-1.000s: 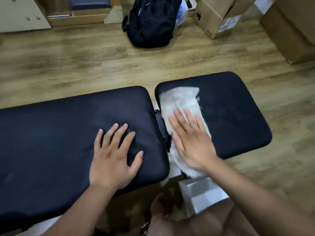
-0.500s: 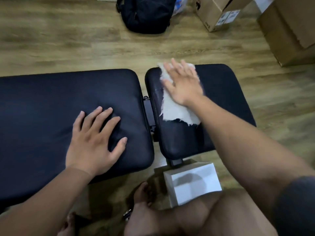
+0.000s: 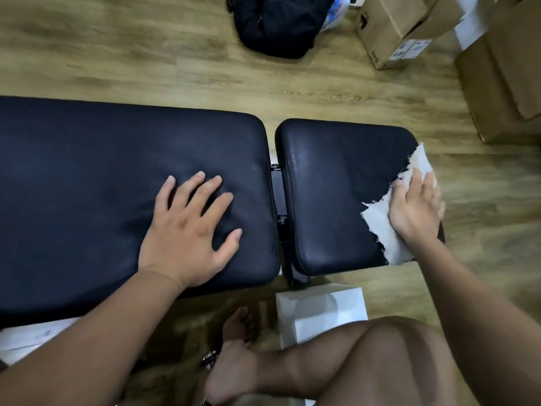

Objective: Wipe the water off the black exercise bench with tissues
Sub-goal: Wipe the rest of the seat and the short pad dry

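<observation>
The black exercise bench has a long pad [image 3: 96, 177] on the left and a short seat pad [image 3: 336, 200] on the right, with a hinge gap between them. My left hand [image 3: 190, 230] lies flat, fingers spread, on the long pad near its right end. My right hand [image 3: 415, 206] presses a torn white tissue [image 3: 380, 227] flat against the seat pad's right edge. Fine wet specks glint on the seat pad's left part.
A white tissue box [image 3: 322, 312] stands on the wooden floor just below the seat pad, beside my bare foot [image 3: 234, 364] and knee. A black backpack [image 3: 278, 24] and cardboard boxes [image 3: 404, 27] lie on the floor beyond the bench.
My right hand has swept the tissue from the seat pad's far left corner across to its right edge. My left hand has stayed pressed on the long pad.
</observation>
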The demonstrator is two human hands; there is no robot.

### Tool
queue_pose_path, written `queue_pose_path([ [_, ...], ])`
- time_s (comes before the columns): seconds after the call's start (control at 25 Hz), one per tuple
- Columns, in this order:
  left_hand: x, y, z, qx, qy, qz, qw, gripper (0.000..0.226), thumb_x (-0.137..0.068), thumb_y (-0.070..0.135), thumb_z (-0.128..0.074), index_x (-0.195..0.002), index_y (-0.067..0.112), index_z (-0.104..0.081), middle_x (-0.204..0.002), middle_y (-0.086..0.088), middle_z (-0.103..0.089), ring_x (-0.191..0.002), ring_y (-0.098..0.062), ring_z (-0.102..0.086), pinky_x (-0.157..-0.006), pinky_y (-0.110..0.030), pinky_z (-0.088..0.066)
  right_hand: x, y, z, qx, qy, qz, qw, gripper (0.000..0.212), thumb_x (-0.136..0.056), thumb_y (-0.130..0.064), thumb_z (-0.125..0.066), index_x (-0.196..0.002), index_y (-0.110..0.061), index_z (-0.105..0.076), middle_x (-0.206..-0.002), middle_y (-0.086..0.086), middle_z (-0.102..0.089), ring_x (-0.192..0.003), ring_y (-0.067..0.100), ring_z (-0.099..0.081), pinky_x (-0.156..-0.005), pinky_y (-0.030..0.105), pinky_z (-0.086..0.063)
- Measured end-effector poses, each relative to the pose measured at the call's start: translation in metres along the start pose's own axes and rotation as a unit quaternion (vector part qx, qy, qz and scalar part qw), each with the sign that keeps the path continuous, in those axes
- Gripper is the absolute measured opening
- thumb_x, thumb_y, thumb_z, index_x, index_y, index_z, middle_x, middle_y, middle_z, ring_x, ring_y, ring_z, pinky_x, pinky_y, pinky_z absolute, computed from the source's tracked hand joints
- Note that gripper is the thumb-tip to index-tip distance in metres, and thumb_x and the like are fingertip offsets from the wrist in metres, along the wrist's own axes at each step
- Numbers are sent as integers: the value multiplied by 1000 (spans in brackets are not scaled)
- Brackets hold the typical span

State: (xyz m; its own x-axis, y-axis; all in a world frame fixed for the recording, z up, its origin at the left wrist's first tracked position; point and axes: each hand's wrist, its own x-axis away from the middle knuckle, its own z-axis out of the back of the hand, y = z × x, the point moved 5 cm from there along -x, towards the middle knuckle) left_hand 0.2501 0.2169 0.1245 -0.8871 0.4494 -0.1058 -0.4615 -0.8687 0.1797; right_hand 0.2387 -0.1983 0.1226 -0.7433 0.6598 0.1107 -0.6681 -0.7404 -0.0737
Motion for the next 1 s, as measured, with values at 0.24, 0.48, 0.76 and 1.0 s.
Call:
queue_pose_path([
  [0.24,1,1,-1,2,-12,8,1000,60,-90,56,-40,-133,17,-57,-149,-8,-48,-144,-32,-35,-119,-59,-19,110,-46,-19,28,-14,70,997,67,-93,-54,-7,-154,-26,-5,-162,0,1,-149,27,7,-119,51,5],
  [0.48,1,-1,-2,1,-15,11,1000,60,-90,57,-40,-133,19,-55,-150,-7,-47,-144,-31,-34,-119,-59,-19,164,-151,-30,102,-45,395,912,65,-90,-40,-20,-153,-21,-19,-161,0,-14,-149,32,-2,-118,55,-6],
  [0.76,1,-1,-1,8,2,12,1000,58,-89,55,-47,-133,19,-57,-149,-6,-48,-144,-30,-35,-119,-58,-20,36,-228,-28,122,-46,401,907,66,-90,-39,-19,-154,-24,-13,-162,-3,-5,-149,23,3,-120,47,0],
  [1.0,1,-2,0,17,8,13,1000,58,-88,57,-46,-130,20,-59,-147,-4,-50,-143,-29,-37,-119,-57,-21,23,-244,-25,100,-65,345,931,56,-92,-39,-27,-148,-33,-30,-160,-2,-17,-148,20,-7,-120,45,1],
])
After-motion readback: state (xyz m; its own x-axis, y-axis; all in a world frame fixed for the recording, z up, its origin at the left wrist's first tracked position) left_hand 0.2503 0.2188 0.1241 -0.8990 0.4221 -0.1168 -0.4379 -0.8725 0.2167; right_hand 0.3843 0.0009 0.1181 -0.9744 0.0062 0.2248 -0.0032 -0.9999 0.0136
